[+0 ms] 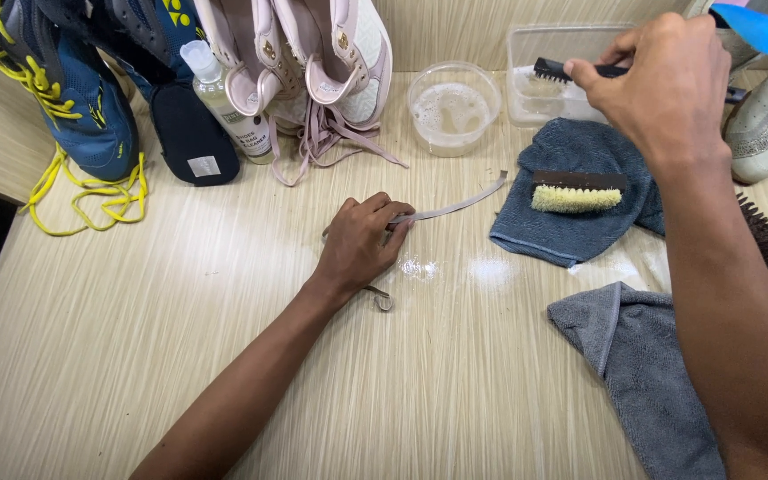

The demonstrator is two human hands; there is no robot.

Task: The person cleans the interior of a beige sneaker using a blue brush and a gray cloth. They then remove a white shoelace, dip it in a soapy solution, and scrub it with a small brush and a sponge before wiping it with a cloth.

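Left hand pressed flat on grey shoelace, right hand pinching black brush over the clear tub, white-labelled cleaner bottle far left of the tub

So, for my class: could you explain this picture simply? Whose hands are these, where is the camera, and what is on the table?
One camera, worn on a person's head, looks down at their own bare hands. The left hand presses a flat grey shoelace onto the table. The right hand holds a small black brush over a clear tub. Nearby lie blue shoes, pink shoes, a cleaner bottle, a round bowl, two cloths and another brush.
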